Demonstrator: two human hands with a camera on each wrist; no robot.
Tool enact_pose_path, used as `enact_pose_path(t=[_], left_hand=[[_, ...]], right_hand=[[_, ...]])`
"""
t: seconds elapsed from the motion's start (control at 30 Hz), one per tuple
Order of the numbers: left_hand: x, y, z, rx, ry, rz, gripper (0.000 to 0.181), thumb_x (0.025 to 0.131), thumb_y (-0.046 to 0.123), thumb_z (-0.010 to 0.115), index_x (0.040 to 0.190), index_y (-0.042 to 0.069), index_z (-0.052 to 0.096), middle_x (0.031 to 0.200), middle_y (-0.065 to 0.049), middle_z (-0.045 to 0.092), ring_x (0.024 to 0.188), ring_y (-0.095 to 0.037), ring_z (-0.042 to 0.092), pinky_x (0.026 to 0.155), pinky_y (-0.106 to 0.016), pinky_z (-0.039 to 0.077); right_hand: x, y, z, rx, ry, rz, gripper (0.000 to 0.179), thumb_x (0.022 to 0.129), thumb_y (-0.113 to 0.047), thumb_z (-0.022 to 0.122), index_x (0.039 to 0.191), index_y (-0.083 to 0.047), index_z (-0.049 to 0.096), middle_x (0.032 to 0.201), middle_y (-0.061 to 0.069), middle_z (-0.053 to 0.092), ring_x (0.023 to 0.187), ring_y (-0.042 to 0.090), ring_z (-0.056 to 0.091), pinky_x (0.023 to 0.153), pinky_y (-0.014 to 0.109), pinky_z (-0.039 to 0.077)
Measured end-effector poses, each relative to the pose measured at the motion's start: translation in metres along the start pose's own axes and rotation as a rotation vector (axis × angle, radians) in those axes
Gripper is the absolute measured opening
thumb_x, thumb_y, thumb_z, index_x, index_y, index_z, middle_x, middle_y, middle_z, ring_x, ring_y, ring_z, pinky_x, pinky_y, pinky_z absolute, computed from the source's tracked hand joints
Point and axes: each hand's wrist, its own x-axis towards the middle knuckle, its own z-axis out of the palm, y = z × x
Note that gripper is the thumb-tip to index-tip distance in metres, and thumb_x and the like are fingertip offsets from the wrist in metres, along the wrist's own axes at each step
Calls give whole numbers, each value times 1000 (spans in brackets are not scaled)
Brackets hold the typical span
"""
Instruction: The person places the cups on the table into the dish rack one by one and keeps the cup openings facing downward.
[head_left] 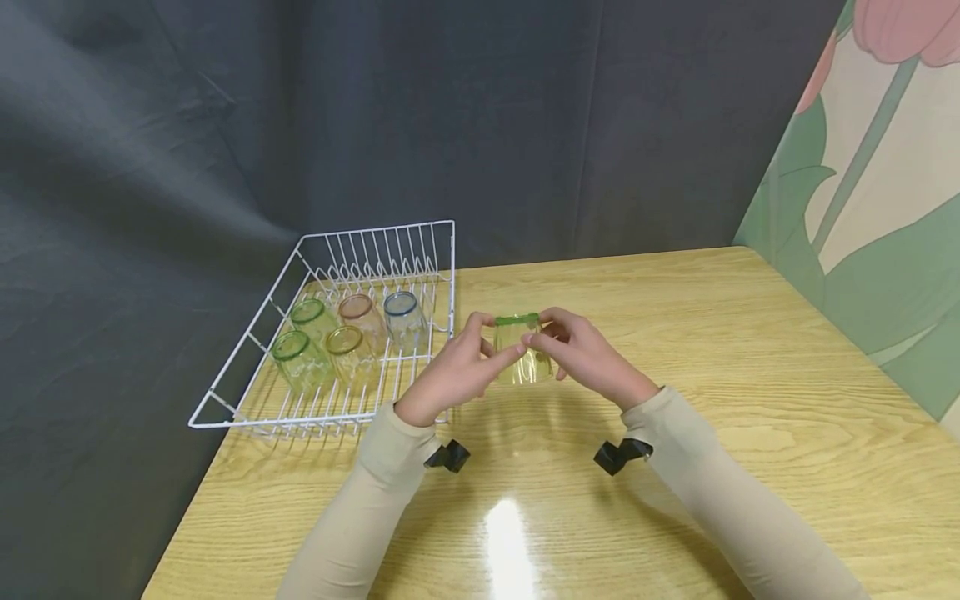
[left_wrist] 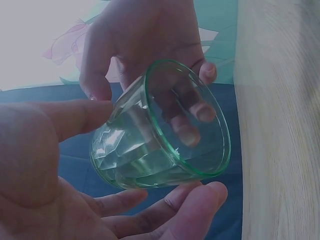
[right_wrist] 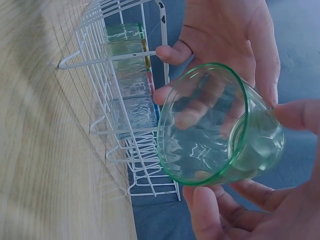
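A clear green drinking glass (head_left: 519,354) is held up over the table between both hands, its wide mouth turned down toward the wood in the wrist views. My left hand (head_left: 459,367) grips it from the left, thumb on the near side and fingers around the far side. From the right, my right hand (head_left: 588,350) grips the same glass, its thumb close to the left thumb. In the right wrist view the green rim (right_wrist: 245,125) shows whole, and fingers of the left hand (right_wrist: 212,60) appear through the glass wall.
Left of the hands, a white wire dish rack (head_left: 452,292) holds several tinted glasses: a blue one (head_left: 405,321), a reddish one (head_left: 363,321), an amber one (head_left: 351,358) and green ones (head_left: 302,362). A dark curtain (head_left: 525,125) hangs behind the wooden table (head_left: 712,350).
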Motion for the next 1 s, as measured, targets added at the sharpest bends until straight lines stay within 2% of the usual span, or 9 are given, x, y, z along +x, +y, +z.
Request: enact_pose_path(t=[0.27, 0.47, 0.7, 0.87, 1.0], left_hand=[[-2, 4, -3, -16, -7, 22, 77, 95, 58, 58, 150, 11, 30, 110, -9, 62, 68, -21, 65, 59, -35, 54], [-3, 5, -3, -7, 3, 42, 70, 95, 56, 61, 145, 14, 35, 111, -8, 61, 71, -21, 65, 60, -35, 54], [-2, 3, -3, 38, 24, 98, 59, 94, 52, 64, 135, 17, 43, 111, -6, 61, 87, -19, 63, 65, -35, 54], [-3, 2, -5, 25, 17, 127, 58, 93, 50, 67, 135, 17, 44, 113, -7, 61, 87, -20, 64, 66, -34, 55], [-3, 2, -5, 17, 18, 140, 59, 92, 50, 69, 136, 18, 45, 112, -6, 60, 88, -19, 64, 68, -34, 56]], right_hand=[[-1, -2, -2, 29, -8, -50, 49, 100, -35, 58, 136, -2, 49, 117, 17, 62, 94, 26, 61, 63, 34, 55], [-1, -1, -1, 40, 1, -71, 48, 99, -32, 61, 136, -4, 49, 119, 17, 61, 98, 32, 61, 64, 35, 56], [-2, 0, -2, 51, -8, -102, 46, 97, -30, 65, 136, -11, 51, 120, 14, 61, 100, 29, 61, 72, 39, 56], [-3, 1, -2, 57, -22, -135, 47, 95, -27, 67, 137, -11, 51, 124, 12, 59, 104, 30, 60, 79, 45, 56], [-3, 0, -2, 66, -26, -155, 48, 94, -23, 68, 137, -11, 51, 127, 11, 58, 104, 29, 61, 82, 46, 56]])
